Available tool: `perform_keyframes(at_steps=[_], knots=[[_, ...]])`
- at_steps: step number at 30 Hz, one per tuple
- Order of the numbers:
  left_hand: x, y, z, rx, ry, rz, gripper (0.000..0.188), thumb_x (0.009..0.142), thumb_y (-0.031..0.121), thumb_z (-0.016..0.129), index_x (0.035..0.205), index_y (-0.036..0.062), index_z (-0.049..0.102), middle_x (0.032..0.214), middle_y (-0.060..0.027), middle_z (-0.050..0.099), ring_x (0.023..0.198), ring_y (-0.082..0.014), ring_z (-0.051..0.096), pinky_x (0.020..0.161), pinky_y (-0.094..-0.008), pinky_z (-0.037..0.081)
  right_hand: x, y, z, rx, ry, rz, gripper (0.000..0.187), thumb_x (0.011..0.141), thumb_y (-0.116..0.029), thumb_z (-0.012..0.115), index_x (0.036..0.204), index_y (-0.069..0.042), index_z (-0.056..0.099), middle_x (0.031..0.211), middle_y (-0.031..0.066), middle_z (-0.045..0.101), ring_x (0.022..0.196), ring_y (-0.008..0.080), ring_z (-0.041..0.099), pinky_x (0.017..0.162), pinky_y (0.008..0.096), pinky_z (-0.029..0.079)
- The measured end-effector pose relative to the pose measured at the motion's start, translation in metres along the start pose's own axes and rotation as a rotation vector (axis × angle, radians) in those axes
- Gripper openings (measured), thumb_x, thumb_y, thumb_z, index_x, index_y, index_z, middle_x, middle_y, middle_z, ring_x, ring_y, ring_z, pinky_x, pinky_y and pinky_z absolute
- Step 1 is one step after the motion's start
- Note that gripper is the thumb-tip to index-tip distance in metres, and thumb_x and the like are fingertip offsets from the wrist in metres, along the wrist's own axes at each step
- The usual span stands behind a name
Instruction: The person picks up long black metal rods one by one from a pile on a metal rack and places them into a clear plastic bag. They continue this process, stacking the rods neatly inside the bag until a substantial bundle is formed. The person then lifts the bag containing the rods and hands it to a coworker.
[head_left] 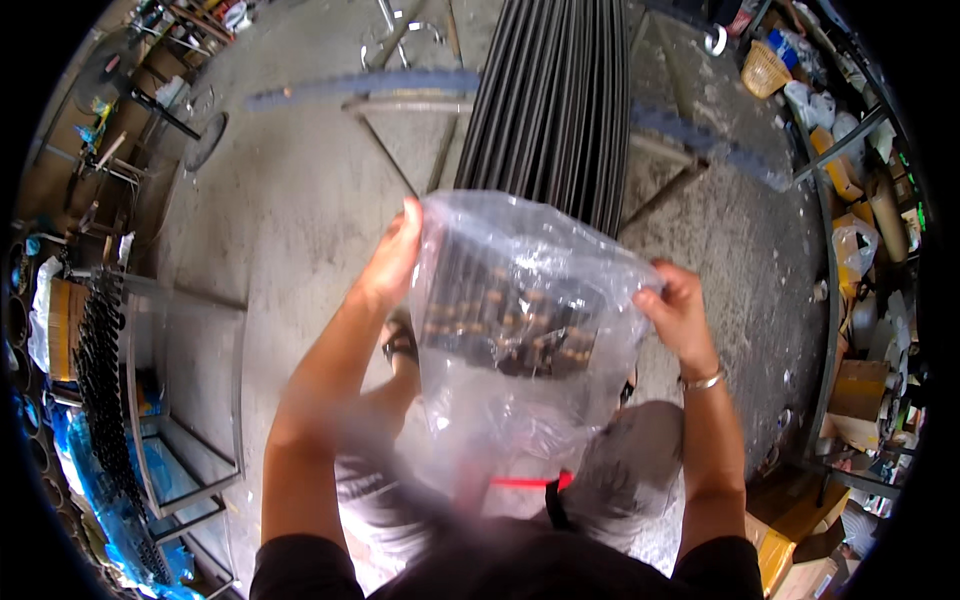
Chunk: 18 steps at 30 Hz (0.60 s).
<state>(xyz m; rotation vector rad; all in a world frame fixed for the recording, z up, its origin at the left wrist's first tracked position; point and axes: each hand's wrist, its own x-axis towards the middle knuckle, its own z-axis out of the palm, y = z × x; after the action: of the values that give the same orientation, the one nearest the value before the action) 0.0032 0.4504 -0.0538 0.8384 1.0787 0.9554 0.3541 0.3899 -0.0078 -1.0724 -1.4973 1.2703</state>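
Note:
Between my two hands a clear plastic bag is spread wide. My left hand grips its upper left edge, thumb up along the film. At the right edge, my right hand pinches the plastic between thumb and fingers. Behind the bag lies a thick bundle of long dark rods, running away from me. Through the film I see the near ends of the rods, with brownish bands on them. The film blurs these ends, and I cannot tell whether they are inside the bag or behind it.
Metal stand legs hold up the bundle. A metal frame with dark pieces stands at the left, and a fan beyond it. Shelves with boxes and a wicker basket line the right. A red strip shows between my knees.

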Motion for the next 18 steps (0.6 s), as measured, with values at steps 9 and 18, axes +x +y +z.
perform_keyframes(at_steps=[9, 18], knots=[[0.024, 0.029, 0.026, 0.031, 0.250, 0.177, 0.030, 0.092, 0.036, 0.055, 0.095, 0.0067, 0.059, 0.084, -0.0027, 0.059, 0.078, -0.0134, 0.054, 0.071, -0.0258, 0.043, 0.039, -0.032, 0.016, 0.039, 0.088, 0.047, 0.039, 0.093, -0.039, 0.053, 0.077, -0.004, 0.055, 0.068, -0.0033, 0.052, 0.064, 0.0048, 0.045, 0.058, 0.0209, 0.039], [-0.049, 0.044, 0.016, 0.645, 0.406, 0.391, 0.047, 0.087, 0.038, 0.060, 0.112, -0.0004, 0.052, 0.109, -0.0144, 0.058, 0.104, -0.0247, 0.054, 0.089, -0.0371, 0.042, 0.059, -0.044, 0.025, -0.168, 0.394, -0.009, 0.045, 0.092, -0.039, 0.055, 0.065, -0.004, 0.049, 0.055, -0.0037, 0.044, 0.053, 0.0054, 0.040, 0.047, 0.0240, 0.034]])
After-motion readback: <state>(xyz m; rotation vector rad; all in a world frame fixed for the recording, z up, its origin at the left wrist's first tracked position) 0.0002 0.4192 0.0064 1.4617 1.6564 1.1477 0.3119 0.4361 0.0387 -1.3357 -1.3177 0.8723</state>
